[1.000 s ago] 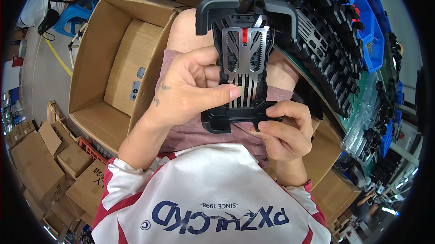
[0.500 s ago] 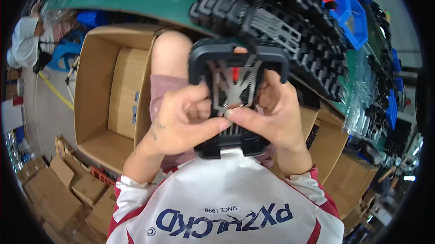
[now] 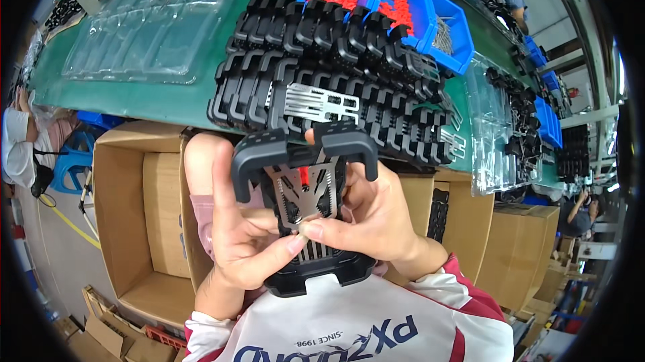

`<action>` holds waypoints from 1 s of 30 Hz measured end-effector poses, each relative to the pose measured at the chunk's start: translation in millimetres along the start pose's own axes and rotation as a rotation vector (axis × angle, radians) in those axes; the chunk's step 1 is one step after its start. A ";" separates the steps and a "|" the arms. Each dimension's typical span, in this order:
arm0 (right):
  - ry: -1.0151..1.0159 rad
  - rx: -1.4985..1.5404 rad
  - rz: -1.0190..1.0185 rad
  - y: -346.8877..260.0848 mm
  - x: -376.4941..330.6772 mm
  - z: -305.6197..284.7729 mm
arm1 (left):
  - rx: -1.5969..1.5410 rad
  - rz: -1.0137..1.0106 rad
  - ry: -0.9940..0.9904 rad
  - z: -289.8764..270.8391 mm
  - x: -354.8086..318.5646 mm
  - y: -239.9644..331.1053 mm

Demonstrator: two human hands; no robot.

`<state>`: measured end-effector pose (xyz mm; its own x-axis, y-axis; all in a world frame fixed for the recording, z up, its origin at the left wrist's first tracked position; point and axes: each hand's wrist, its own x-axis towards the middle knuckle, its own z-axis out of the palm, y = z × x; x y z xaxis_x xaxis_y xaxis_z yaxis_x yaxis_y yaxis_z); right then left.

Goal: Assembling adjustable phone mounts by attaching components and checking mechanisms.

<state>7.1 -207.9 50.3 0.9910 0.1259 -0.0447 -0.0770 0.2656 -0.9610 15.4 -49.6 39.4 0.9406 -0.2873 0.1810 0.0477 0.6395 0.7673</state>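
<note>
In front of my chest is a black plastic phone holder with wide hooked arms at its far end. Inside it lie flat metal plates, toothed strips along both sides and a small red piece. My right hand grips the holder's right side, its thumb pressing on the lower end of the metal plate. From the left, my left hand holds the other side; its thumb lies near the same spot and its index finger points up, off the holder. Fingers behind the holder are hidden.
Rows of similar black holders stand on the green bench, a slotted metal plate on top. Blue bins hold red pieces and metal parts. Clear trays lie left. Cardboard boxes flank my legs.
The view has shifted, showing more of the bench and bins. My left index finger has straightened upward, away from the holder. Both thumbs stay near the metal plate's lower end.
</note>
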 end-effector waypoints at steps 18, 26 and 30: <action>0.389 -1.436 -0.041 -50.2 255.7 -227.6 | -0.087 -0.065 0.073 -43.1 -7.0 0.4; 0.362 -1.464 0.167 -44.8 265.1 -229.7 | -0.027 -0.095 0.006 -60.8 -12.1 10.0; 0.366 -1.305 0.179 -42.4 264.7 -224.3 | -0.034 -0.115 0.018 -56.9 -11.0 11.8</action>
<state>297.2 -400.3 18.1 0.9662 -0.2489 -0.0672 -0.2499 -0.8397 -0.4821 24.7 1.7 11.4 0.9342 -0.3473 0.0814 0.1669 0.6273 0.7607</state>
